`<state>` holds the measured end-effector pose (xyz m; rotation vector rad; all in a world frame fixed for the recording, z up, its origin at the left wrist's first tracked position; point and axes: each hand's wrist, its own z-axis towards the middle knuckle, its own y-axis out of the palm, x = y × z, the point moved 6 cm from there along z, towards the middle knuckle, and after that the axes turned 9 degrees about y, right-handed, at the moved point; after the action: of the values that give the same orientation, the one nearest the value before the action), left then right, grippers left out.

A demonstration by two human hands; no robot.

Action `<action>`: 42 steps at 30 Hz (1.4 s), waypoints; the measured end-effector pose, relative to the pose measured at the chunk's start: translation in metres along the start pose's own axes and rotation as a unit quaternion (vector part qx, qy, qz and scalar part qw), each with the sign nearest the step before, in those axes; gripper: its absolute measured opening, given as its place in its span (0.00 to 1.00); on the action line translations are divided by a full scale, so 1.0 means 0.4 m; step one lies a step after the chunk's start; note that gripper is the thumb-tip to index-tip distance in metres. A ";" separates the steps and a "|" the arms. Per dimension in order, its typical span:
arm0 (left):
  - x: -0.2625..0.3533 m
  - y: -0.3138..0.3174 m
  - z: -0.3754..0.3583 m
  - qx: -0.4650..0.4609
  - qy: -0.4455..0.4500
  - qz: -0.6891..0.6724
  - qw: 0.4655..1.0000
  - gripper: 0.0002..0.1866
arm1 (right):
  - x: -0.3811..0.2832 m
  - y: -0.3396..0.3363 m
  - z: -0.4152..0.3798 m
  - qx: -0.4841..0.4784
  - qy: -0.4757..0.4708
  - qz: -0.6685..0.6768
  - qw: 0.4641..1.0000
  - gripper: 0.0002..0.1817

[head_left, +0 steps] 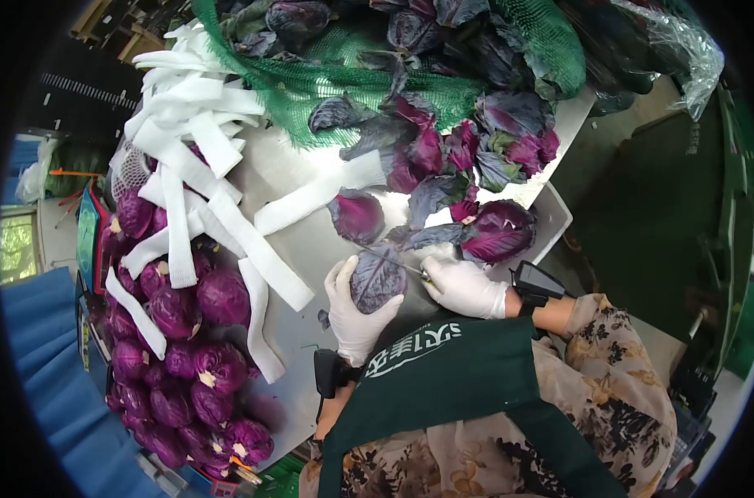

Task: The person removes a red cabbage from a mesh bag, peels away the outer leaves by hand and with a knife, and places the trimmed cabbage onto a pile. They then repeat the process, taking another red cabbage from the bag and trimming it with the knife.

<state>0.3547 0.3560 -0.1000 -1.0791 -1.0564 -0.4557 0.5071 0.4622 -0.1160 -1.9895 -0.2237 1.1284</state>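
My left hand [353, 314], in a white glove, is wrapped round a red cabbage [378, 280] with dull bluish outer leaves. My right hand [462, 286], also gloved, grips a knife [393, 262] whose thin blade lies across the top of that cabbage. Just above the cabbage is a loose purple leaf [357, 216]. Another purple cabbage [500, 231] rests to the right, above my right hand. Both hands are over the metal table [298, 241].
White foam net sleeves [252, 249] lie over a pile of trimmed purple cabbages [171, 407] at the left. Loose leaves [427, 153] cover the table's far part, before a green mesh bag [310, 91] of dark leaves. A white bin [553, 220] stands at right.
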 end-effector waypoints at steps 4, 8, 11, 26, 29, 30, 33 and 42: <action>0.003 0.002 0.007 -0.010 -0.001 0.019 1.000 0.46 | 0.013 0.013 0.006 -0.029 0.009 -0.009 0.999 0.09; -0.021 0.008 0.003 0.000 0.031 0.010 0.999 0.46 | 0.025 0.029 0.025 -0.047 -0.001 0.004 0.999 0.10; -0.065 0.009 -0.002 0.040 -0.005 -0.098 0.994 0.46 | 0.032 0.067 0.066 -0.028 -0.011 -0.067 0.997 0.11; 0.014 0.005 -0.031 0.010 -0.010 -0.271 0.962 0.51 | -0.065 -0.041 0.032 -0.065 0.007 0.138 0.988 0.20; -0.040 0.019 -0.057 0.030 -0.034 -0.231 0.972 0.48 | -0.029 0.004 0.036 0.010 -0.065 0.182 0.981 0.23; -0.043 0.023 -0.061 0.032 -0.046 -0.275 0.960 0.47 | -0.034 -0.019 0.038 0.057 -0.087 0.214 0.971 0.24; -0.075 0.015 -0.070 0.007 -0.034 -0.227 0.973 0.47 | 0.044 -0.030 0.054 -0.042 0.126 0.344 0.929 0.24; -0.059 0.003 -0.098 -0.033 -0.042 -0.255 0.966 0.46 | 0.090 -0.088 0.058 0.065 0.121 0.196 0.971 0.19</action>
<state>0.3631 0.3182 -0.1241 -0.8817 -1.4066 -0.8662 0.5178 0.5166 -0.1192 -2.0819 0.3759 1.0906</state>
